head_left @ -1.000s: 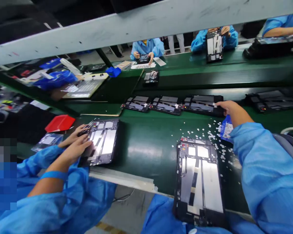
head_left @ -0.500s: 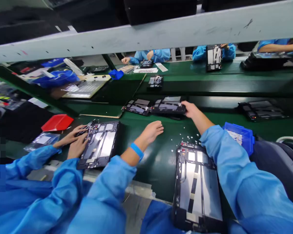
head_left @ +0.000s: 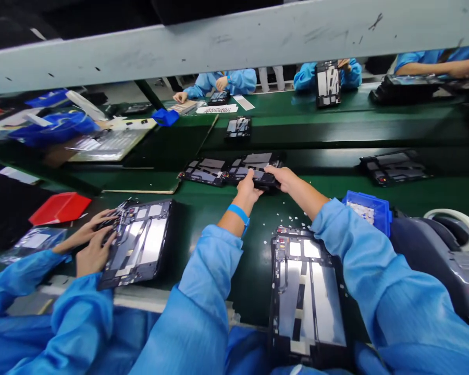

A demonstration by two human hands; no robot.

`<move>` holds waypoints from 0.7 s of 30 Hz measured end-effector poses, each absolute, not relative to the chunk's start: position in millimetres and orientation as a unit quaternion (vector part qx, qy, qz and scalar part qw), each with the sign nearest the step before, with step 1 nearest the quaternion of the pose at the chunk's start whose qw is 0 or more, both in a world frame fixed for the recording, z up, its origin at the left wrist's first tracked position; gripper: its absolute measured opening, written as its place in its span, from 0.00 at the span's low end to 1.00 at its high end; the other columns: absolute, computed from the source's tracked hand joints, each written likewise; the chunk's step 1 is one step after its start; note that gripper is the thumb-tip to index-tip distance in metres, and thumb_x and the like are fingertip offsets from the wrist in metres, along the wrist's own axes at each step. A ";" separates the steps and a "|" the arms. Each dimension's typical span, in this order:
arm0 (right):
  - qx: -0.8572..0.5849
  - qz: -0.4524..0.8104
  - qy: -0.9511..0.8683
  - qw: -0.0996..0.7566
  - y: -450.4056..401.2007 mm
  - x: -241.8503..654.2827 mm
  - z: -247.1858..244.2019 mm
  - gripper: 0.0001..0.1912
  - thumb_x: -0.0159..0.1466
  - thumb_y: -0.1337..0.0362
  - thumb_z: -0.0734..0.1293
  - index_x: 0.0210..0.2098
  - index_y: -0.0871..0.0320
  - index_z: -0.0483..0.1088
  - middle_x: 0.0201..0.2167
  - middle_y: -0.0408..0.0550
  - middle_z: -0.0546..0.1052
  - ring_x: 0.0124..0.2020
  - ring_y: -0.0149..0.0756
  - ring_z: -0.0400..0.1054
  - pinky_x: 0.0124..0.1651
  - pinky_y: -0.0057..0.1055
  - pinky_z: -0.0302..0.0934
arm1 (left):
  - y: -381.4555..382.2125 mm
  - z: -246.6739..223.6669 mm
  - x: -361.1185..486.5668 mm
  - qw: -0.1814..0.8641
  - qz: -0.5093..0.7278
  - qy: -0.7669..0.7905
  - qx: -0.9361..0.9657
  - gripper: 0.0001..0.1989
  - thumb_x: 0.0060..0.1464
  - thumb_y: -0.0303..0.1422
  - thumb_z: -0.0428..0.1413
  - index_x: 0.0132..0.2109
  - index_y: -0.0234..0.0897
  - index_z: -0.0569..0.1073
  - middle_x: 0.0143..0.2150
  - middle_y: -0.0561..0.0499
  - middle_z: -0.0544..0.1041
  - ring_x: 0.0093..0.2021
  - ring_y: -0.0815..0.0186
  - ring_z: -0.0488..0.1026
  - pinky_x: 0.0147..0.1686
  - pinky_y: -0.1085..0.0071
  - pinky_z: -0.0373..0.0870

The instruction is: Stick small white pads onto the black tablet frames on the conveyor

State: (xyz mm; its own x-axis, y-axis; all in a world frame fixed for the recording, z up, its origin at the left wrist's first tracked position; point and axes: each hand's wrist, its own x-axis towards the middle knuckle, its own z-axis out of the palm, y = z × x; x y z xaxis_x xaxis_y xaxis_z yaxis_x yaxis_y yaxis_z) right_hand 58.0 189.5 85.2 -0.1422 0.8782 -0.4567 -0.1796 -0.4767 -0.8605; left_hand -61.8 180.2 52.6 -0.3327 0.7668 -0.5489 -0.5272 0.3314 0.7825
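My left hand (head_left: 250, 188), with a blue wristband, grips the near edge of an opened tablet (head_left: 245, 170), thumb on top and fingers below. On its right end my right hand (head_left: 282, 178) is closed too. The tablet shows a black frame and silver-grey inner plates; whether others lie stacked beneath it I cannot tell. Another opened tablet (head_left: 205, 171) lies directly to its left. Close to my body, under my right forearm, rests a larger-looking opened tablet (head_left: 310, 297) with black ribbon strips. White crumbs (head_left: 293, 220) are scattered behind it.
At left, a co-worker's hands (head_left: 96, 242) touch another opened tablet (head_left: 140, 239). A red tray (head_left: 58, 208) sits behind them. To my right are a blue bin (head_left: 383, 216) of white bits and a dark tape dispenser (head_left: 422, 255). A grey shelf beam (head_left: 219, 41) crosses overhead.
My left hand has moved forward and right from open air onto the tablet's near edge. My right hand still holds its right end. The view has shifted slightly right.
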 end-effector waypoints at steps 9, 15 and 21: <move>-0.412 0.713 -0.416 0.387 7.5 194.9 131.0 0.44 0.63 0.31 0.66 0.70 0.45 0.58 0.57 0.56 0.77 0.40 0.44 0.77 0.41 0.41 0.73 | 14.7 117.3 -75.6 0.585 0.538 0.503 0.339 0.26 0.49 0.32 0.68 0.56 0.38 0.75 0.46 0.48 0.83 0.37 0.62 0.79 0.37 0.69 0.78; -0.446 0.679 -0.536 0.231 -165.1 247.4 106.3 0.54 0.67 0.40 0.69 0.79 0.45 0.35 0.70 0.63 0.66 0.65 0.55 0.70 0.61 0.49 0.69 | -121.0 111.1 -65.7 0.560 0.332 0.484 0.585 0.38 0.60 0.40 0.62 0.74 0.44 0.59 0.69 0.42 0.71 0.66 0.48 0.70 0.62 0.55 0.73; -0.551 0.483 -0.658 0.174 -196.5 270.8 72.7 0.43 0.66 0.44 0.69 0.75 0.48 0.58 0.69 0.60 0.68 0.72 0.61 0.60 0.69 0.54 0.62 | -138.9 90.0 -62.7 0.410 0.211 0.520 0.719 0.40 0.61 0.36 0.61 0.76 0.48 0.56 0.64 0.41 0.70 0.64 0.50 0.68 0.63 0.50 0.70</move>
State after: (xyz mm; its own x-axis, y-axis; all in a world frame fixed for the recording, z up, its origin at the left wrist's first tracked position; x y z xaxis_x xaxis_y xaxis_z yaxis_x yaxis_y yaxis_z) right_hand 270.8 -196.5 72.7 -0.3326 0.8929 -0.3034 0.5566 -0.0738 -0.8275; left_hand -62.7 -138.9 90.0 0.3706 0.9206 -0.1233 0.5746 -0.1229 0.8092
